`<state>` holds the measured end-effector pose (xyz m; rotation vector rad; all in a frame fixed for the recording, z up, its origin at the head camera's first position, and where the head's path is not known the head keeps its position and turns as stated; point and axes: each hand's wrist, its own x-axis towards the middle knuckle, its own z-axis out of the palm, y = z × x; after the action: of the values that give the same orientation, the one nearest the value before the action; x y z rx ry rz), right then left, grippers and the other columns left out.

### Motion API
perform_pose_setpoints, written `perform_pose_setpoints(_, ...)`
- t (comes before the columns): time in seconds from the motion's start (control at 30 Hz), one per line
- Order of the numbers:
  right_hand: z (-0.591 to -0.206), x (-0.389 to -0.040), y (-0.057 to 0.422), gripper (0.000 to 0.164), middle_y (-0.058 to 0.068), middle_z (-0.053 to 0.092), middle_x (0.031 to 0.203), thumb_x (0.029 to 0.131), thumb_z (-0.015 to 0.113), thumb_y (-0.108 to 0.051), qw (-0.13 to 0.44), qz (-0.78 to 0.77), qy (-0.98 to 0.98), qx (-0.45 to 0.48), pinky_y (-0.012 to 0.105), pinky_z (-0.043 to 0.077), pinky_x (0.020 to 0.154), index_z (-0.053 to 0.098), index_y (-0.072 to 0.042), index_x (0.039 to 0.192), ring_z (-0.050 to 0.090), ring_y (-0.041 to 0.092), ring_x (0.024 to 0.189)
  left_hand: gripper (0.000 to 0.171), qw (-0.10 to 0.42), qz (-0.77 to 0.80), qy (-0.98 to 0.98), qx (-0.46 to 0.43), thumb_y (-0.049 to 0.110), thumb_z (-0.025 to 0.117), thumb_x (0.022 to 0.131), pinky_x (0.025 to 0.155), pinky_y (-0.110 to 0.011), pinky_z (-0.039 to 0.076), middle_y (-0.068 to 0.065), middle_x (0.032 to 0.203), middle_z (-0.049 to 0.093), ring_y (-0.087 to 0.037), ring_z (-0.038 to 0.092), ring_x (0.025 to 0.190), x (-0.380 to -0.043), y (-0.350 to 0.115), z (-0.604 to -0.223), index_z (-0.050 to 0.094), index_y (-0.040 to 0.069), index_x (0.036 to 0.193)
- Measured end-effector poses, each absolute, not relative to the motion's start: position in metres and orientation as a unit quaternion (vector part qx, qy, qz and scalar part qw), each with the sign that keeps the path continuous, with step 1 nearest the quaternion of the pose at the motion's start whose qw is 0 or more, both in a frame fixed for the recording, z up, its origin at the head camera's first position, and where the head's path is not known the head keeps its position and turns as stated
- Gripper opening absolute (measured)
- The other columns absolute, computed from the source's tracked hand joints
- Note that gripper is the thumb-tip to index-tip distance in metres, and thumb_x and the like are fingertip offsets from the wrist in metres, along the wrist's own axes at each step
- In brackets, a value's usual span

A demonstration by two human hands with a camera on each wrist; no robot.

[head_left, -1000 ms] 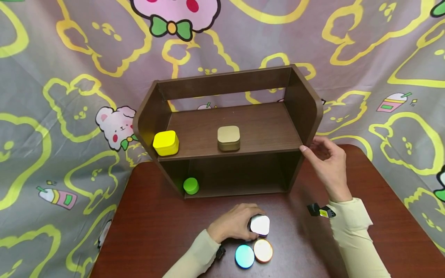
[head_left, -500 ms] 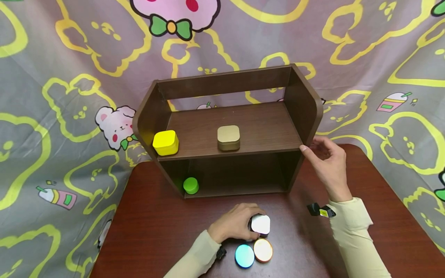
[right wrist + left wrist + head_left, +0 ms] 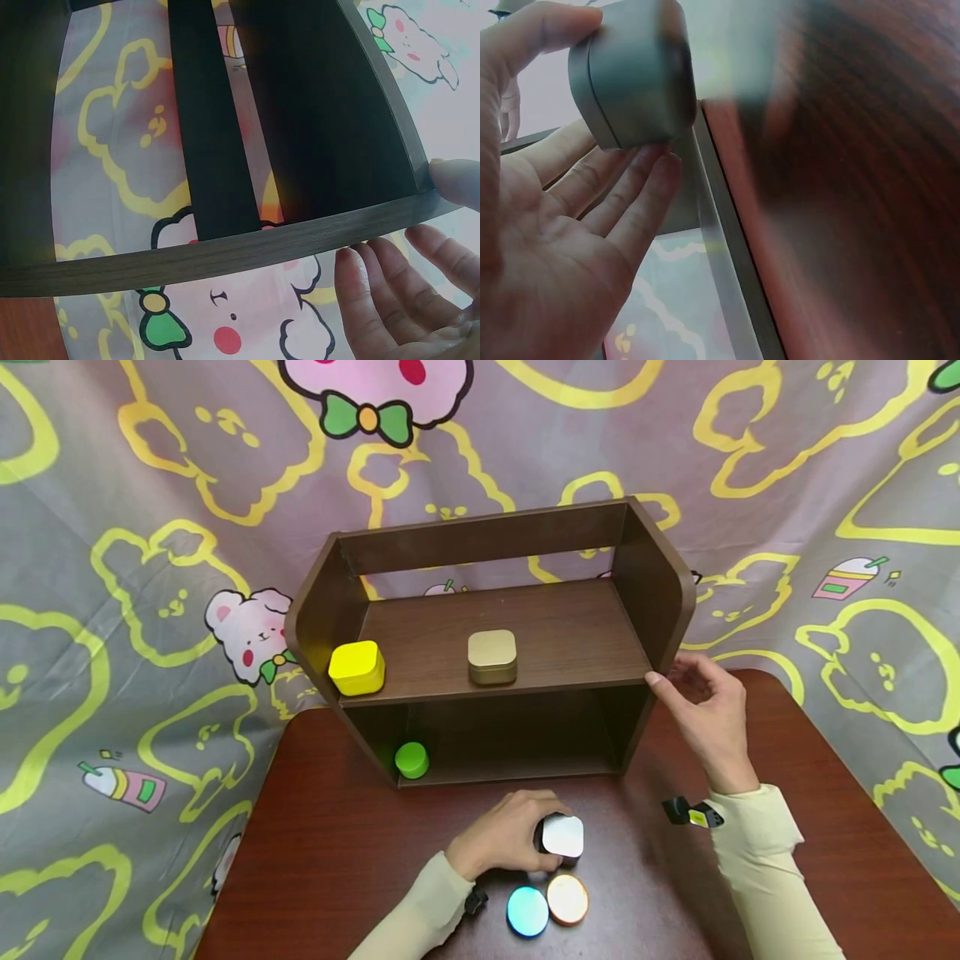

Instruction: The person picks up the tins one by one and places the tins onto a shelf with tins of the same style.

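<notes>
In the head view my left hand (image 3: 510,835) holds a small square tin (image 3: 564,837) with a bright, shiny lid, thumb on the near side and fingers on the far side. The left wrist view shows the tin's dark grey wall (image 3: 634,82) and a lid seam, pinched between thumb and fingertips. My right hand (image 3: 708,714) grips the right side panel of a dark brown two-tier shelf (image 3: 562,622), thumb at the front edge. In the right wrist view the right fingers (image 3: 409,292) lie on the outer side of that panel (image 3: 225,259).
A yellow square tin (image 3: 357,668) and a gold square tin (image 3: 492,657) sit on the upper tier. In the lower tier's left corner is a green round tin (image 3: 412,761). Blue (image 3: 528,912) and pale orange-rimmed (image 3: 567,900) round tins touch on the table (image 3: 315,860).
My left hand and the square tin have shifted slightly away from me, towards the shelf, widening the gap to the round tins. My right hand keeps its hold on the shelf.
</notes>
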<state>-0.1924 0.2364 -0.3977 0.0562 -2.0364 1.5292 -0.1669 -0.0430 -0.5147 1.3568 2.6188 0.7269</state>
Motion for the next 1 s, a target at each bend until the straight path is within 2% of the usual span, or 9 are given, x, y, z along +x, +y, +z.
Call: perform_pose_setpoints(1.0,-0.398,-0.193,0.236,0.025,-0.019,0.07,0.092,0.087,0.08,-0.005,0.291,0.574,-0.765,0.015,0.01,0.051,0.076,0.074,-0.001,0.111,0.066,0.001,0.085,0.056,0.041,0.251,0.856,0.45,0.036,0.086,0.076,0.093,-0.014,0.049,0.014,0.117,0.069,0.002,0.064,0.104,-0.16,-0.044,-0.482,0.07,0.021,0.128)
